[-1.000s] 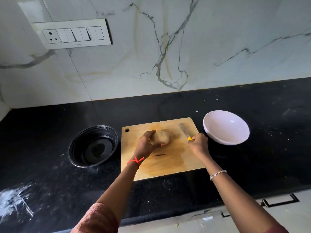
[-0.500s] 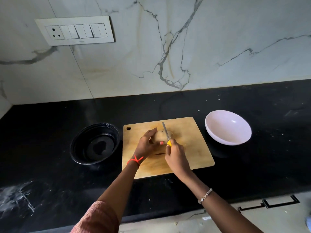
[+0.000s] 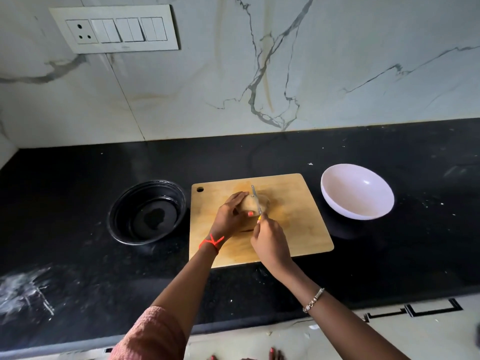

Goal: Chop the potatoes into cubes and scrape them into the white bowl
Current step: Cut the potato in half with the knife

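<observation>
1. While the left hand (image 3: 228,216) is curling over the pale brown potato (image 3: 249,203) near the middle of the light wooden cutting board (image 3: 298,224), its fingers are arching over the potato's far side. Its thumb, with an orange-painted nail, is pressing the near side, so the potato is being clamped down on the board.
2. The right hand (image 3: 270,242) is gripping the yellow handle of a small steel-bladed knife (image 3: 255,201). Its fingers are wrapping tightly around the handle, and only a sliver of yellow is showing above the fist.
3. The blade is standing on edge across the top of the potato, just right of the left fingertips, and is pointing toward the board's far edge. I cannot tell whether it is cutting into the flesh.
4. The round white bowl (image 3: 358,193) is sitting on the black stone counter (image 3: 78,255) just beyond the board's right edge, level with its far corner and apart from it.
5. A round black bowl (image 3: 124,203) is sitting just off the board's left edge — a dark patch is showing at its bottom.
6. A red thread (image 3: 211,242) is circling the left wrist above the board's near part, and a beaded bracelet (image 3: 314,300) is circling the right wrist in front of the board's near edge.
7. A white switch panel (image 3: 114,28) is hanging on the veined marble wall (image 3: 337,61) — well beyond the board's far-left corner.
</observation>
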